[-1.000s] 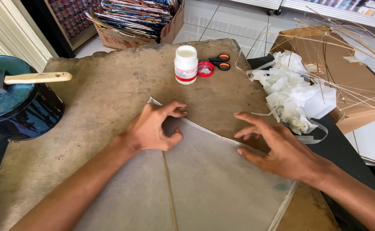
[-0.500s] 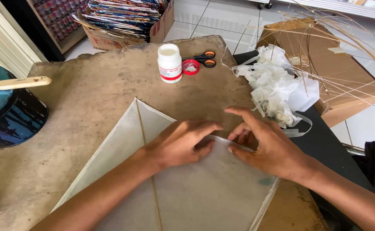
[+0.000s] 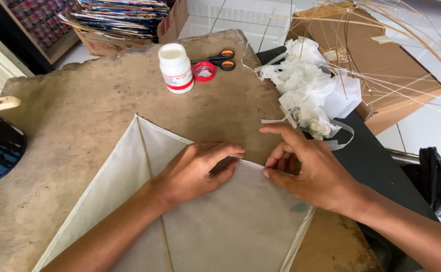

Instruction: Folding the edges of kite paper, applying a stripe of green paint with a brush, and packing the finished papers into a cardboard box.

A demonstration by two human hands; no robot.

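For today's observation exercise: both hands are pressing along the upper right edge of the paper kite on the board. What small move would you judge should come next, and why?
Probably slide the right hand further down the kite edge toward its right corner, pressing the fold flat. The left hand and right fingertips meet at mid-edge, and the stretch toward the corner lies unpressed under the right palm. The open glue bottle suggests a glued edge.

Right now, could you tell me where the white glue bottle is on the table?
In the head view, the white glue bottle stands upright at the far middle of the brown table, just left of its red cap and the orange-handled scissors, beyond the paper kite.
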